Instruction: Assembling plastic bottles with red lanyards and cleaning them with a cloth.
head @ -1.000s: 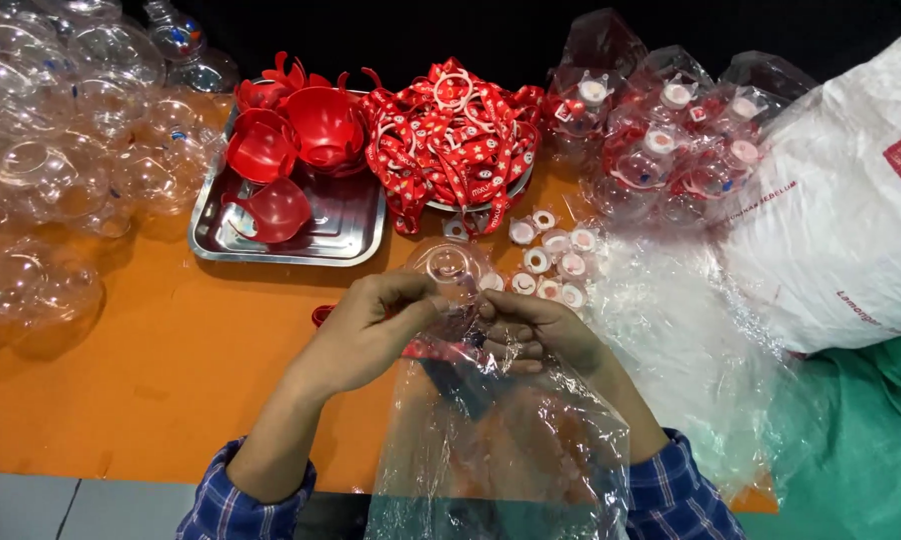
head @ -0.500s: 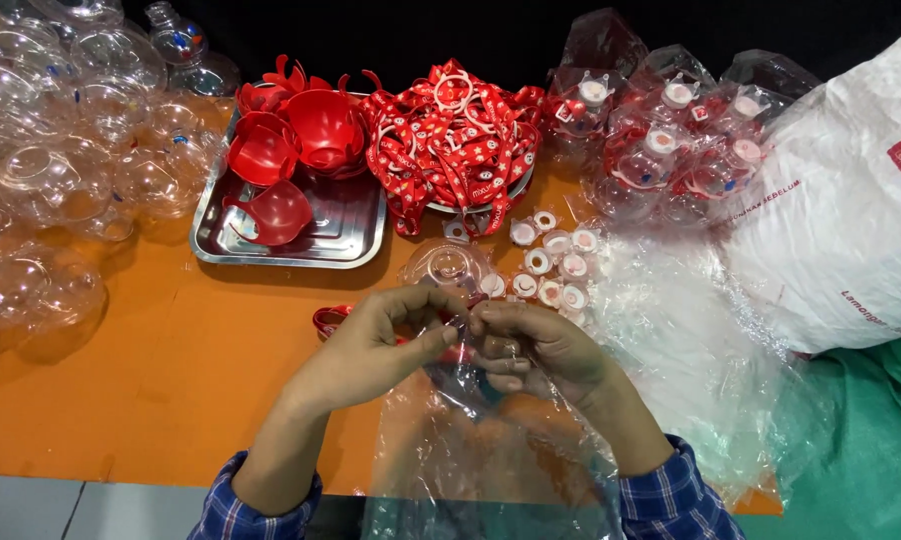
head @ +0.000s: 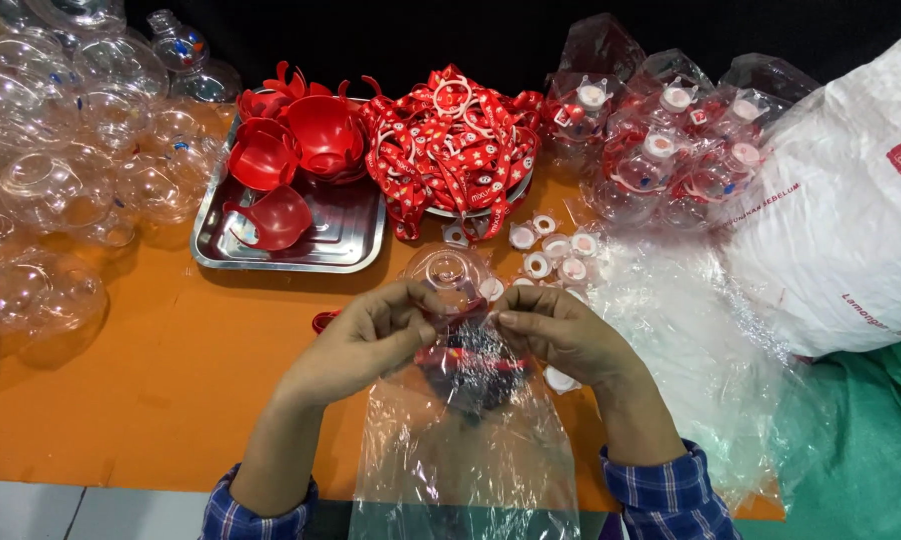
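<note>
Both hands meet over the near middle of the orange table (head: 151, 380), working at the mouth of a clear plastic bag (head: 471, 460) that lies flat and runs toward the near edge. The left hand (head: 356, 340) has its fingers curled in, thumb and forefinger pinched on the bag's top edge beside a clear round bottle (head: 451, 275) with a red strap at its neck. The right hand (head: 561, 335) mirrors it, fingertips closed tight on the same edge from the right side, the two sets of fingertips close together. A dark and red lump shows through the bag just below the hands; what it is cannot be told. Far left of the hands sits a metal tray (head: 351, 240) holding red cups (head: 321, 135), and to its right a heap of red lanyards (head: 456, 150). Small white caps (head: 556, 250) are scattered just beyond the right hand. Clear round bottles (head: 61, 190) crowd the far left, bagged ones (head: 671, 150) the far right, beside a white sack (head: 851, 210).
</note>
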